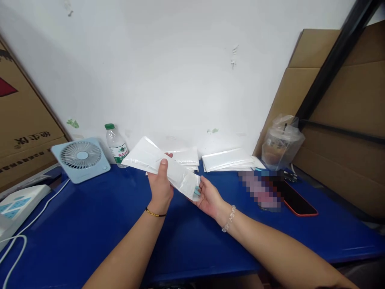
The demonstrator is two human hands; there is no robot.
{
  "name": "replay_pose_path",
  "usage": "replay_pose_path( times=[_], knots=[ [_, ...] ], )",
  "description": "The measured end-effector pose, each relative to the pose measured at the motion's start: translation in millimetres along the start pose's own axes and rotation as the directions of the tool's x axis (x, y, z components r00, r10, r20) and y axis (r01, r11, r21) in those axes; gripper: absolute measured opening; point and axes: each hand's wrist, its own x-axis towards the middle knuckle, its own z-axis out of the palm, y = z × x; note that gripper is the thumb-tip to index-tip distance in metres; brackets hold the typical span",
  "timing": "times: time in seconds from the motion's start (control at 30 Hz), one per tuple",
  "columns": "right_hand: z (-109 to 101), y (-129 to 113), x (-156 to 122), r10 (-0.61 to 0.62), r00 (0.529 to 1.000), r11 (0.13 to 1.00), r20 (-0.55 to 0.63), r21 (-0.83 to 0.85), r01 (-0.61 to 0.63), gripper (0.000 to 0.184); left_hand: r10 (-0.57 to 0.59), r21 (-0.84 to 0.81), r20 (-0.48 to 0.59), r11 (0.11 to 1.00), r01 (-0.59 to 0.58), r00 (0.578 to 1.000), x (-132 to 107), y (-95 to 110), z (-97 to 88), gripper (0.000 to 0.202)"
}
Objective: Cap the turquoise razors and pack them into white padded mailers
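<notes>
A long white packet is held tilted above the blue table, its upper end to the left and its lower end to the right. My left hand grips its middle, thumb on top and fingers underneath. At the lower end my right hand has its fingers closed round the packet's edge. Something light blue shows there, but I cannot make out what it is. Behind the hands, one stack of white packets is partly hidden by the held one. A second stack of white packets lies to its right.
On the blue table a light blue fan, a green-capped bottle and a white power strip stand left. Right are a phone, a blurred-out item and a bagged drink cup. Cardboard flanks the table.
</notes>
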Motion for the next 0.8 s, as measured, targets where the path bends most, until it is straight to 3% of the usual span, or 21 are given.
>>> replay_pose_path(
  times=[0.13,0.27,0.5,0.6,0.67,0.73,0.8],
  knots=[
    [-1,1,1,0.01,0.998,1.0,-0.063,-0.004,-0.01,0.029,0.097,0.091,0.107,0.99,-0.107,0.989,-9,7,9.8,0.033],
    [-2,4,2,-0.091,0.994,0.98,-0.062,-0.181,0.079,0.025,0.153,0.099,0.163,0.98,-0.171,0.975,-14,14,17.8,0.039],
    [-11,1,9,-0.332,0.943,0.761,0.01,-0.589,0.274,0.042,0.221,0.044,0.033,0.974,-0.222,0.975,-13,20,19.4,0.031],
    [-23,-17,18,-0.483,0.876,0.555,0.006,-0.771,0.311,0.045,0.26,0.046,-0.023,0.965,-0.259,0.965,-5,30,12.9,0.03],
    [-34,-34,22,-0.632,0.773,0.298,0.053,-0.905,0.305,0.047,0.283,0.048,-0.062,0.959,-0.28,0.957,3,38,5.6,0.029],
    [-44,-51,23,-0.721,0.68,0.031,0.133,-0.974,0.223,0.049,0.314,0.062,-0.108,0.949,-0.309,0.943,12,45,-3.6,0.029],
    [-50,-63,21,-0.732,0.657,-0.142,0.181,-0.983,0.114,0.05,0.345,0.092,-0.148,0.938,-0.334,0.927,21,49,-13.0,0.03]
  ],
)
